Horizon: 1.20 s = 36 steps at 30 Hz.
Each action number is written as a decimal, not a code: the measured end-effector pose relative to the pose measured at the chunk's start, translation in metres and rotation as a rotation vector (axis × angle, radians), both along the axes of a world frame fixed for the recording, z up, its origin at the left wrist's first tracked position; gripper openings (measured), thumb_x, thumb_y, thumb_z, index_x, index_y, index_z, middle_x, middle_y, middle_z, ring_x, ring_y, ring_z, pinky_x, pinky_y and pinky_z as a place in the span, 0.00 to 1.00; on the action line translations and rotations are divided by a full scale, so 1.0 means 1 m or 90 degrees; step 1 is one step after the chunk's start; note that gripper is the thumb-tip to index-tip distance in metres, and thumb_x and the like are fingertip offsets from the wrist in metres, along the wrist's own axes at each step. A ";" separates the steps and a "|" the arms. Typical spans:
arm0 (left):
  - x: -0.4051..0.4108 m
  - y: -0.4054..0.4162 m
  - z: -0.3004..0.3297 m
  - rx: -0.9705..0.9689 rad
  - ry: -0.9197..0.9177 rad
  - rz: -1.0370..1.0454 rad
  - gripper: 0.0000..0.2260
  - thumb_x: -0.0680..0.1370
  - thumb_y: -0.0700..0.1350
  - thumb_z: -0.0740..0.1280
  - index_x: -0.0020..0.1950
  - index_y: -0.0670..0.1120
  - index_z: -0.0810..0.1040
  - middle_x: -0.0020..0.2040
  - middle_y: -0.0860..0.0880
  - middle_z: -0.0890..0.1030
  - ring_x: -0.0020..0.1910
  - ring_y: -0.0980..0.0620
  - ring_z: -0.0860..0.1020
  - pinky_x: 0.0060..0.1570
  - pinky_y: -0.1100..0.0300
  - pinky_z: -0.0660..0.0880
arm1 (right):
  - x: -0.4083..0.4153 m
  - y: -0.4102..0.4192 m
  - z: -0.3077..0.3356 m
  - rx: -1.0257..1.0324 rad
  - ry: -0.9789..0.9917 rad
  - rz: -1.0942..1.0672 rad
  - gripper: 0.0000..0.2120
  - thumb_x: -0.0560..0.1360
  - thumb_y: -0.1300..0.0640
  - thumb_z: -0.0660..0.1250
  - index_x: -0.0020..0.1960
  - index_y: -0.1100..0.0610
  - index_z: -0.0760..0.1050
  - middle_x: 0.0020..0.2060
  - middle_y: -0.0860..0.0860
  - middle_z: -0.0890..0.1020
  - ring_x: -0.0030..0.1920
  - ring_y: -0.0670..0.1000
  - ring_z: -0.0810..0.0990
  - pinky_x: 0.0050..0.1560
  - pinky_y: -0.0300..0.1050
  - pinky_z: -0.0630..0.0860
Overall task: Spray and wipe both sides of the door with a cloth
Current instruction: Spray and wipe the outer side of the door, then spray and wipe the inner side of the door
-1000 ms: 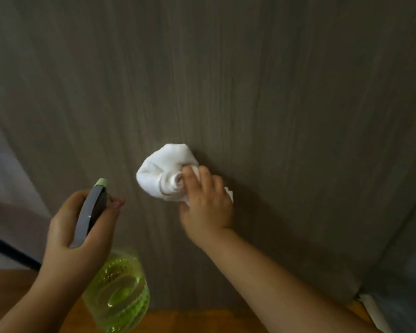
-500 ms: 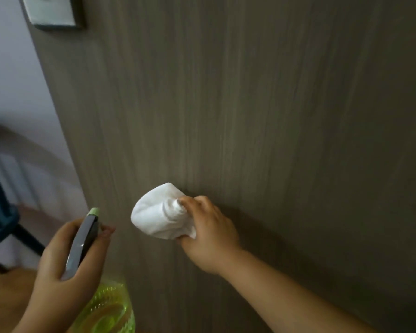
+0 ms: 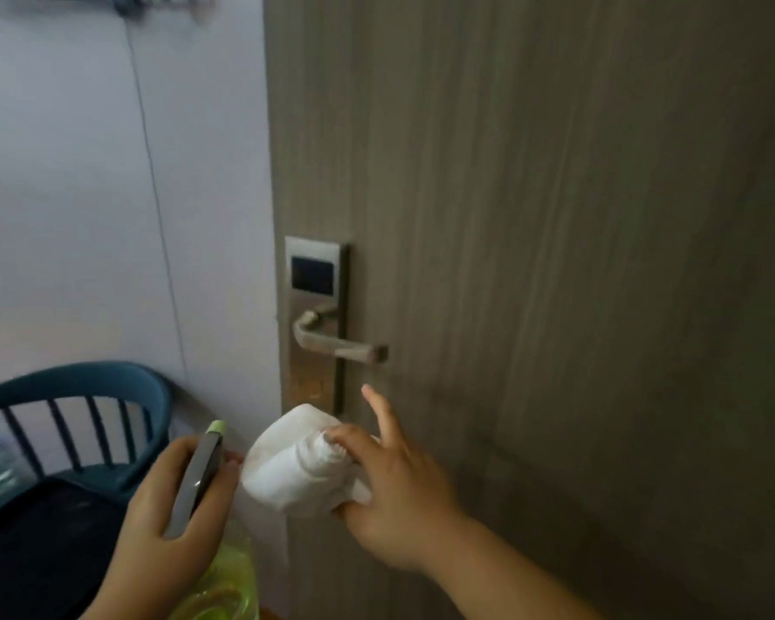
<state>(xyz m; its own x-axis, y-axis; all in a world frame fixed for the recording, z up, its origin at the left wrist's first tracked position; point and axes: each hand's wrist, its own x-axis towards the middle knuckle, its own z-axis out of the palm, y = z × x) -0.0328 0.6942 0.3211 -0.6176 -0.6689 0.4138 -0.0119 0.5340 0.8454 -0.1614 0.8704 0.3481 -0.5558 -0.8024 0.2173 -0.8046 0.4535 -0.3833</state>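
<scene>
A grey-brown wood-grain door (image 3: 555, 261) fills the right of the view. On its left edge sits a metal lock plate with a lever handle (image 3: 332, 344). My right hand (image 3: 394, 494) grips a bunched white cloth (image 3: 287, 467) just below the lock plate, at the door's left edge, with the index finger stretched up toward the handle. My left hand (image 3: 171, 521) holds a spray bottle (image 3: 200, 476) with a grey head, pale green nozzle and yellow-green body, left of the cloth. The bottle's lower part runs out of view.
A pale wall (image 3: 86, 194) lies left of the door. A teal chair (image 3: 77, 396) with a slatted back and dark seat stands at lower left. A dark fitting hangs at the top of the wall.
The view has swung up and left, bringing the lock plate, handle, wall and chair into sight. My right hand has carried the cloth left to the door's edge below the lock, index finger now raised.
</scene>
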 end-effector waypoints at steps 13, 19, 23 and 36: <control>0.080 -0.056 0.166 0.070 0.024 -0.030 0.02 0.79 0.42 0.66 0.49 0.48 0.75 0.42 0.46 0.79 0.42 0.48 0.79 0.42 0.56 0.76 | 0.037 -0.084 0.145 -0.040 -0.195 -0.143 0.37 0.67 0.49 0.75 0.72 0.41 0.62 0.69 0.48 0.59 0.65 0.55 0.72 0.62 0.46 0.70; 0.082 -0.086 0.162 0.065 0.021 -0.053 0.02 0.79 0.42 0.66 0.49 0.49 0.76 0.42 0.46 0.79 0.41 0.50 0.78 0.41 0.57 0.75 | 0.029 -0.119 0.130 -0.022 -0.296 -0.204 0.40 0.62 0.50 0.77 0.71 0.46 0.65 0.63 0.52 0.70 0.59 0.53 0.76 0.56 0.46 0.75; 0.072 -0.114 0.161 0.073 0.034 -0.078 0.02 0.79 0.43 0.67 0.47 0.49 0.77 0.41 0.45 0.79 0.41 0.47 0.78 0.42 0.54 0.76 | 0.011 -0.146 0.118 -0.078 -0.370 -0.244 0.47 0.52 0.45 0.78 0.70 0.49 0.68 0.62 0.52 0.75 0.58 0.51 0.78 0.59 0.49 0.76; -0.015 -0.204 0.157 -0.026 0.027 -0.286 0.02 0.79 0.41 0.67 0.46 0.46 0.75 0.39 0.49 0.77 0.36 0.49 0.76 0.34 0.63 0.73 | -0.003 -0.185 0.107 -0.066 -0.391 -0.449 0.46 0.64 0.48 0.79 0.76 0.51 0.59 0.71 0.56 0.58 0.66 0.59 0.69 0.61 0.49 0.72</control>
<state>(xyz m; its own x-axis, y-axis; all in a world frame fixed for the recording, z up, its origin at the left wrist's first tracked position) -0.0480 0.4902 0.4781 -0.8242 -0.3214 0.4662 0.2631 0.5117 0.8179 -0.1640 0.6857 0.4550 -0.9469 -0.2303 -0.2242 -0.0005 0.6985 -0.7156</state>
